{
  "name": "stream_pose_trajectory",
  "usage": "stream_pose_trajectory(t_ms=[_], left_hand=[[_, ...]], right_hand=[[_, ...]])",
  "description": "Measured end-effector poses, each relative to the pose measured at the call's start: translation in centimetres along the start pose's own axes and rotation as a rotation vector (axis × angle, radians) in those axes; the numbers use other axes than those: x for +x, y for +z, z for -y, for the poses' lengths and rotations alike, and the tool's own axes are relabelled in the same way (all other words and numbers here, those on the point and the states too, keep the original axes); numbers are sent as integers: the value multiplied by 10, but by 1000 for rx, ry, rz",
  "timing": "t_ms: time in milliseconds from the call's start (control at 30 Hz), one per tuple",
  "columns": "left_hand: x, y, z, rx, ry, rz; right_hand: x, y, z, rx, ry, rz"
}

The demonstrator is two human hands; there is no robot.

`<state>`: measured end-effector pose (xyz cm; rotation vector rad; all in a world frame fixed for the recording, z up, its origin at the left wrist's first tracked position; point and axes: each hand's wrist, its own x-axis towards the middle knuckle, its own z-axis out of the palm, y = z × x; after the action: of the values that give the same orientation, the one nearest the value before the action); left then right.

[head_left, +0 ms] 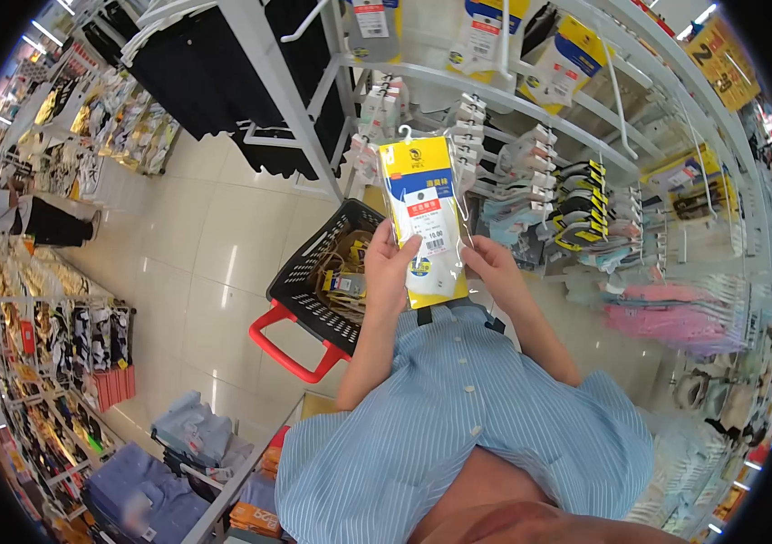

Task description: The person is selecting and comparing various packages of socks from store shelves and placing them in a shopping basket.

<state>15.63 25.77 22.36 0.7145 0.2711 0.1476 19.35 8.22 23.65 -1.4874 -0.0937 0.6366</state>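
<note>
Both hands are busy with one item. The left hand (392, 263) grips the lower left edge of a yellow and white packet (429, 218), with the thumb lying across the front near the barcode label. The right hand (497, 268) closes on the lower right edge of the same packet, its fingers behind the clear plastic. The packet stands upright in front of the chest, its small hanger hook at the top, raised above a black shopping basket (313, 286) with red handles, which stands on the floor to the left and already contains some yellow packets.

The step in hand looks like checking: the packet is turned with its printed face and price label toward the person, as if it is being read. It hangs on no peg and is not in the basket.

Just behind it is the white wire rack (585, 136) with many rows of similar hanging packets. I think the next move calls for one hand to take the full weight, and for the hook to be kept free so it does not catch on the neighbouring packets. Far to the left another person (14, 213) stands in the aisle, well apart.
</note>
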Motion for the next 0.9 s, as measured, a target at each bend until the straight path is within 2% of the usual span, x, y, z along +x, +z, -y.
stream_pose_trajectory(t_ms=[233,633,900], left_hand=[[-4,-9,-1,11,21,-39],[-3,-10,1,34,-71,60],[-3,-10,0,63,-42,49]], right_hand=[[4,0,-10,-32,38,71],[3,6,-8,-20,-23,-37],[2,10,1,18,-11,-37]])
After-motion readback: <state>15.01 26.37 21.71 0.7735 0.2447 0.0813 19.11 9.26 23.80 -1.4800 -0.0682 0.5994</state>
